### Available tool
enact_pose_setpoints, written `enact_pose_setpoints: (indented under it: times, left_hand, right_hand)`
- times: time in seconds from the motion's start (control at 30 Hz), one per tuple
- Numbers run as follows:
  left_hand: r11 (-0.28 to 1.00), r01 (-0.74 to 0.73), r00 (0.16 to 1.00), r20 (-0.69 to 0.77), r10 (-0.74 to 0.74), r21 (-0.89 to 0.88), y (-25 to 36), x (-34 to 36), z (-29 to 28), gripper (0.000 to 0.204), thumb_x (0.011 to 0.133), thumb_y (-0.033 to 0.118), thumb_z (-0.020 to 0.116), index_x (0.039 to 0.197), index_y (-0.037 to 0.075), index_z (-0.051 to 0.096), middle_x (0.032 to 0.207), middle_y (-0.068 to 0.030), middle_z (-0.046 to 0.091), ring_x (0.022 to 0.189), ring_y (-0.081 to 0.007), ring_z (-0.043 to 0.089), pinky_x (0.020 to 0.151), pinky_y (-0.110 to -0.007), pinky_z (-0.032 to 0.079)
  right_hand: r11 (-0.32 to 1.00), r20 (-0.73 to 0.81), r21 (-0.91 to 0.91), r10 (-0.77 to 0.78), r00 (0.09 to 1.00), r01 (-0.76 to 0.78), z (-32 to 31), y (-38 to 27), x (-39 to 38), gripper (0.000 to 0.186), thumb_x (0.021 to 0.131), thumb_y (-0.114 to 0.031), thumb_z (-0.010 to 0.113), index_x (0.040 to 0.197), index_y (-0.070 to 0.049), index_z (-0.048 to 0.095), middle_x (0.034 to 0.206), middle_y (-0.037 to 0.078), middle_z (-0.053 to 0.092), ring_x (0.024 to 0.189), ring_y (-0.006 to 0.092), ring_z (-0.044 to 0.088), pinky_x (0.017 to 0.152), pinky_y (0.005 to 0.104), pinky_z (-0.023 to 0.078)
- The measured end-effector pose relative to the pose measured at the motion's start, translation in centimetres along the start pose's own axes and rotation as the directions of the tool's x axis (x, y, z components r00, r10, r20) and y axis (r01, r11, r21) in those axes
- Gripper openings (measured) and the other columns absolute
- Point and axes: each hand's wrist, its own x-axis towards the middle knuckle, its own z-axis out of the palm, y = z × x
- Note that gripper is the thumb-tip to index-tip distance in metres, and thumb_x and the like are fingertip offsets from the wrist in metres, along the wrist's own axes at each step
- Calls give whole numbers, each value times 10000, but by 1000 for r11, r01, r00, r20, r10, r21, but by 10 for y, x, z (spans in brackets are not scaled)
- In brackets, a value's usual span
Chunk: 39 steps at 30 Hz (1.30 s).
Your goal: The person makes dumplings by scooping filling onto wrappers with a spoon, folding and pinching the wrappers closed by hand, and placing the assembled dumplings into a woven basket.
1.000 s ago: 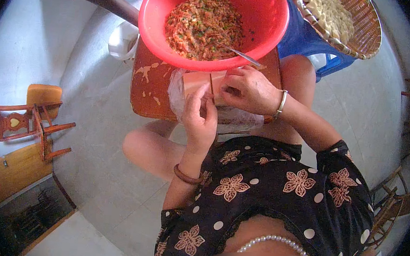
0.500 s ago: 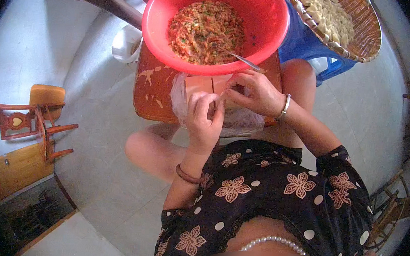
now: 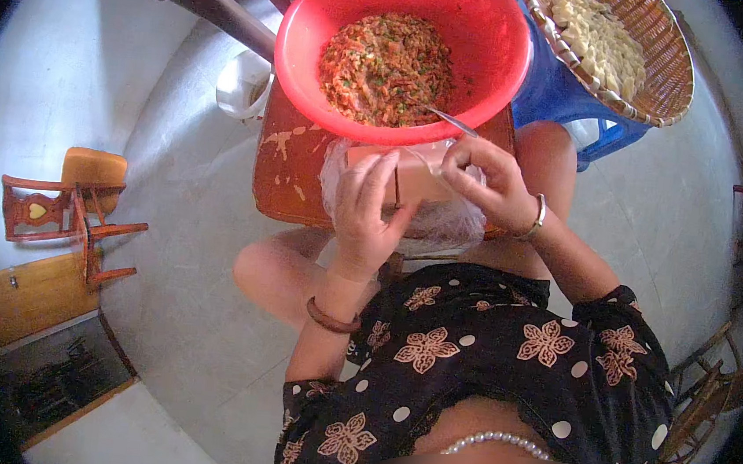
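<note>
My left hand (image 3: 370, 201) hovers over the near edge of the stool, its fingers and thumb apart with nothing between them. To its right, my right hand (image 3: 489, 182) pinches what looks like a thin pale wrapper (image 3: 429, 163); its outline is faint. Below both hands lie stacked pinkish wrappers (image 3: 420, 186) in an opened clear plastic bag (image 3: 447, 225). Just beyond stands a red plastic basin (image 3: 304, 94) of chopped orange-red filling (image 3: 386, 70) flecked with green. A metal utensil's handle (image 3: 454, 121) leans out over the basin's near rim.
A worn red-brown wooden stool (image 3: 284, 171) carries the basin and the bag. At the far right, a woven basket (image 3: 668, 77) of folded dumplings (image 3: 604, 49) rests on a blue plastic stool (image 3: 539, 79). A whitish bucket (image 3: 238, 88) stands left of the wooden stool.
My hands, close together before, have moved apart. The left hand's fingers have spread, while the right hand has shifted right with the pale wrapper.
</note>
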Motion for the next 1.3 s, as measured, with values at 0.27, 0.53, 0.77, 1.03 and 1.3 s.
enact_pose_setpoints:
  times: [0.27, 0.53, 0.77, 1.03, 1.3]
  left_hand:
    - [969, -105, 951, 261, 163, -225, 8, 5, 7, 283, 672, 62, 728, 935, 22, 635, 976, -97, 652, 995, -297, 619, 944, -438, 432]
    - [-472, 557, 581, 727, -366, -683, 20, -23, -20, 239, 961, 69, 548, 1198, 51, 525, 1183, -125, 616, 1105, -271, 614, 933, -454, 534]
    - [-481, 593, 474, 762, -440, -646, 32, -20, -35, 374, 973, 60, 515, 1341, 9, 467, 1237, -146, 590, 1127, -300, 603, 975, -490, 507]
    - [-286, 665, 554, 712, -431, -690, 9, -10, -48, 359, 980, 75, 509, 1312, -59, 490, 1249, -187, 595, 1158, -313, 592, 1010, -481, 477]
    - [-106, 692, 591, 645, -485, -714, -2, 8, -55, 324, 1009, 158, 487, 1176, -106, 572, 1185, -230, 628, 1123, -312, 613, 1008, -451, 468]
  right_hand:
    - [699, 369, -450, -421, 828, 556, -3, -28, -4, 121, 793, -91, 720, 868, -62, 629, 860, 82, 629, 811, 282, 635, 721, 385, 513]
    - [460, 256, -769, -414, 874, 443, -36, -78, 17, 287, 744, -271, 793, 955, -124, 665, 823, 32, 588, 739, 229, 604, 679, 364, 486]
    - [140, 561, -736, -422, 712, 663, -30, -85, 55, 263, 768, -223, 737, 1017, -149, 693, 844, 0, 566, 797, 191, 585, 741, 351, 459]
    - [297, 489, -677, -502, 713, 673, -33, -90, 94, 349, 762, -167, 710, 1101, -95, 671, 893, 27, 594, 777, 215, 594, 684, 349, 489]
    - [316, 539, -651, -448, 714, 690, -5, -71, 123, 354, 786, -156, 636, 1126, -56, 642, 953, 65, 572, 819, 241, 600, 727, 369, 509]
